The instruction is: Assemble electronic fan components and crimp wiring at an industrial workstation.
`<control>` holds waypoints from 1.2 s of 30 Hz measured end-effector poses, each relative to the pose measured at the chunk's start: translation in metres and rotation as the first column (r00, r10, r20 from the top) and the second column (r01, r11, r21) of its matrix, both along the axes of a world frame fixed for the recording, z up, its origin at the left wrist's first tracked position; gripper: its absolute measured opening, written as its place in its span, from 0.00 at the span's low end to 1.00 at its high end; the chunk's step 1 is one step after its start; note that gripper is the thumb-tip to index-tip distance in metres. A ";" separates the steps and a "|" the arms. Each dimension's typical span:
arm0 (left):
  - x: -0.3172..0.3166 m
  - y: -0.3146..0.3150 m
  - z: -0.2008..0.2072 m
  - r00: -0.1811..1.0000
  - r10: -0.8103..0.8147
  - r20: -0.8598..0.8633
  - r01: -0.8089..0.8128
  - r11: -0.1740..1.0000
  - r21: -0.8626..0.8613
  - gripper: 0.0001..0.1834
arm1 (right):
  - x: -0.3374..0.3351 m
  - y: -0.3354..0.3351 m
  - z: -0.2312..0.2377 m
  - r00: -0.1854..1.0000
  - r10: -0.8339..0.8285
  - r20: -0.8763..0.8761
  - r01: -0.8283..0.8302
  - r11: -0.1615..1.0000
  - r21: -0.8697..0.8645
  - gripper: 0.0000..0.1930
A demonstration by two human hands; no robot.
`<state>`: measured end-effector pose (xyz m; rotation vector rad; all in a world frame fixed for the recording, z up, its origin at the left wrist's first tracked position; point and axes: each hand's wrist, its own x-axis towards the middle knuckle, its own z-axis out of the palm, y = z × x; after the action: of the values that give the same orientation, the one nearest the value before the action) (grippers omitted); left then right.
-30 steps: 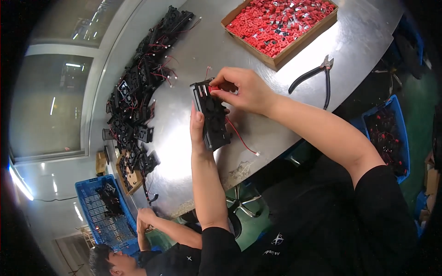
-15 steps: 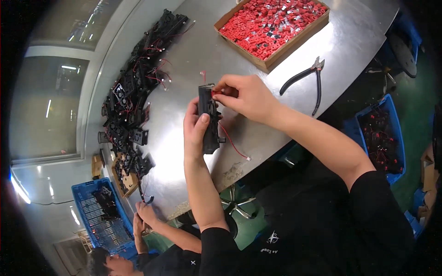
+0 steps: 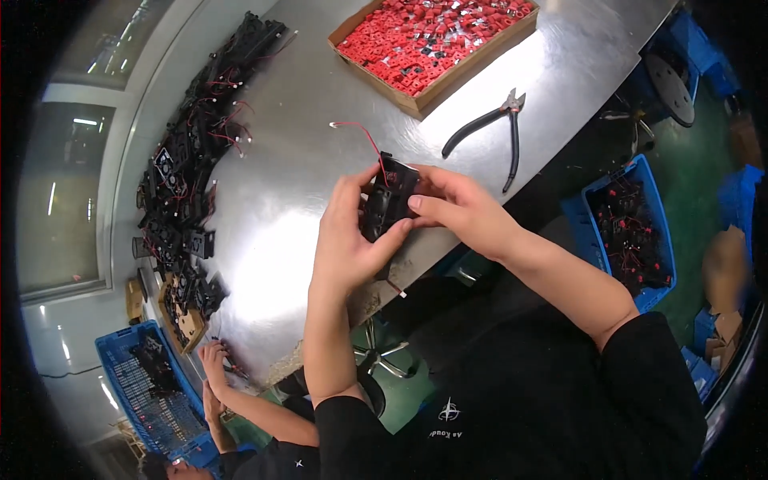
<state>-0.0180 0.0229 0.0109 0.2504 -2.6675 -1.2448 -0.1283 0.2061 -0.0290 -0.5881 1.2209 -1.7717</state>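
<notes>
Between both my hands is a black plastic fan housing [image 3: 387, 202], held over the metal table near its front edge. A thin red wire with a white plug rises from its top, and another white plug dangles below. My left hand [image 3: 350, 232] wraps the housing's left side, its thumb reaching across the lower face. From the right, my right hand [image 3: 458, 210] grips the other side, with the thumb pressed on the face and the fingers partly hidden behind. No red part shows in my right fingers now. Black-handled side cutters [image 3: 512, 136] lie right of my hands.
A cardboard box [image 3: 418, 102] of small red parts stands at the table's far side. Black wired housings [image 3: 180, 160] are piled along the left edge. A co-worker's hands [image 3: 214, 376] are at lower left, beside a blue crate [image 3: 120, 336]. Another blue bin [image 3: 668, 240] sits at right.
The housing has been turned from its narrow side to its broad face. My right hand has gone from pinching a red part at its top to gripping its side. The whole view has shifted.
</notes>
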 end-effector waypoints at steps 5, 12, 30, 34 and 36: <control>-0.001 0.021 0.010 0.998 -0.015 0.062 0.035 0.940 -0.340 0.42 | -0.007 0.012 -0.009 0.918 0.066 0.391 -0.057 0.998 -0.034 0.25; -0.001 0.023 0.017 0.994 -0.002 0.110 0.041 0.935 -0.354 0.42 | -0.035 0.041 0.027 0.984 0.118 -0.131 -0.060 0.922 0.383 0.28; -0.014 -0.004 0.009 0.976 -0.209 0.051 0.207 0.845 -0.492 0.36 | -0.028 0.021 0.017 0.788 0.052 -0.613 0.118 0.965 0.234 0.32; -0.012 -0.001 0.008 0.979 -0.203 0.031 0.191 0.847 -0.496 0.36 | -0.026 0.017 0.006 0.776 -0.019 -0.630 0.166 0.970 0.175 0.37; -0.012 -0.002 0.008 0.977 -0.210 0.043 0.204 0.849 -0.487 0.36 | -0.027 0.015 0.007 0.769 0.002 -0.640 0.155 0.969 0.190 0.37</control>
<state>-0.0302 0.0204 0.0185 -0.1254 -2.9432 -0.5621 -0.1550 0.2211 -0.0220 -1.0667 1.9131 -1.4928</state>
